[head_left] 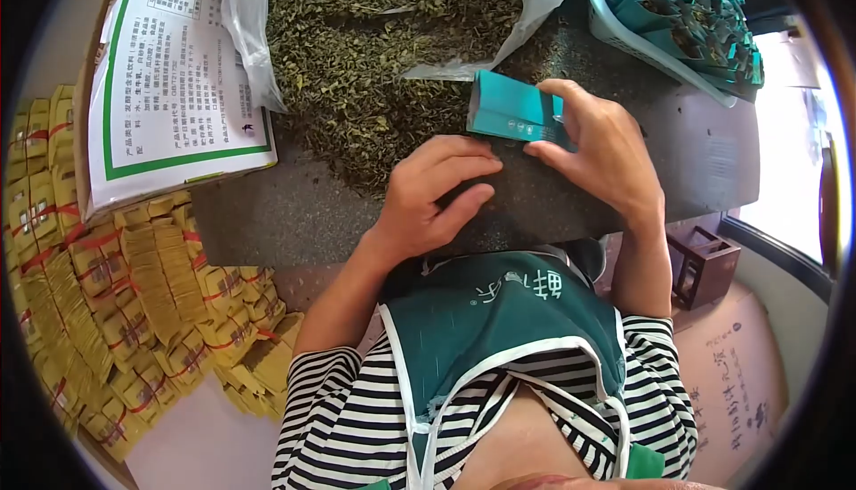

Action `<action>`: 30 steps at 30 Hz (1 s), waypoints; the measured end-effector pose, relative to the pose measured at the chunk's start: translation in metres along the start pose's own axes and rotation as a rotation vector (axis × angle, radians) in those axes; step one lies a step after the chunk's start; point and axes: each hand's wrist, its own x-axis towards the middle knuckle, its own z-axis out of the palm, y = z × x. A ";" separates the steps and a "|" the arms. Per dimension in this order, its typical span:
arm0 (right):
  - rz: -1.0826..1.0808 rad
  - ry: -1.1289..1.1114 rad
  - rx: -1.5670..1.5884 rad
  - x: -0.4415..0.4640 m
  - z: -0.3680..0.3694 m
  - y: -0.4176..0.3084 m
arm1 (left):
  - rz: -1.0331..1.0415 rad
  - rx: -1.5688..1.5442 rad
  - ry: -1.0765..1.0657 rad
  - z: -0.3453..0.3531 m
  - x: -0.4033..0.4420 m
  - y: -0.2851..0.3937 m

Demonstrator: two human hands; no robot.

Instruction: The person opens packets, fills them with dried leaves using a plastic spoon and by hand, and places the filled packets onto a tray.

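Note:
My right hand (606,147) grips a teal paper packet (513,107) by its right end, thumb below and fingers above. The packet is tilted over the table near the pile of dried tea leaves (357,71). Just below and left of the packet is my left hand (441,191), its fingers bent and the thumb apart from them. I see nothing between those fingers. Part of the packet is covered by my right fingers. The leaves lie on a spread clear plastic bag (250,26).
A pale blue basket (655,57) full of teal packets (678,8) stands at the back right. A printed carton (174,71) is at the left. Bundled yellow packets (134,285) are stacked lower left. A brown wooden stool (704,263) stands right of the table (276,214).

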 end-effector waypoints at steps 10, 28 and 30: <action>-0.008 -0.159 0.940 -0.007 0.009 -0.019 | 0.038 -0.197 0.245 -0.001 0.026 0.029; -0.087 -0.035 0.570 -0.026 0.016 -0.031 | -0.043 -0.319 0.227 0.011 0.017 0.015; 0.048 0.157 0.710 -0.031 0.013 -0.021 | -0.121 -0.386 0.333 0.009 0.012 0.019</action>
